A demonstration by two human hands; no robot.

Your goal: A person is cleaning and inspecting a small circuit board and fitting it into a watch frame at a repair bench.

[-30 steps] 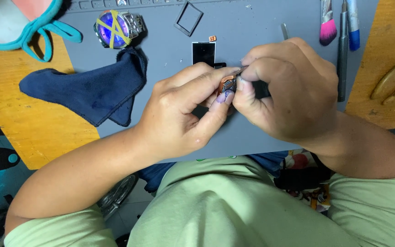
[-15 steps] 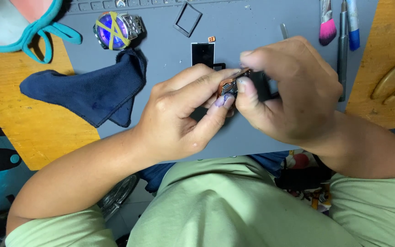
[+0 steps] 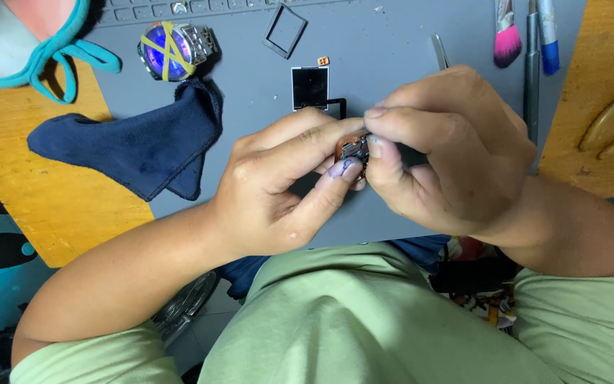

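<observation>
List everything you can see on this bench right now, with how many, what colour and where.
Small part: one, metal and copper, pinched between both hands.
Cloth: one, navy, left on mat.
Watch: one, silver with purple dial and yellow tape, top left.
Square frame: one, black, top centre.
Black panel: one, above the hands.
Brush: one, pink bristles, top right.
Mat: one, grey, centre.
Left hand: grips part.
Right hand: grips part.
</observation>
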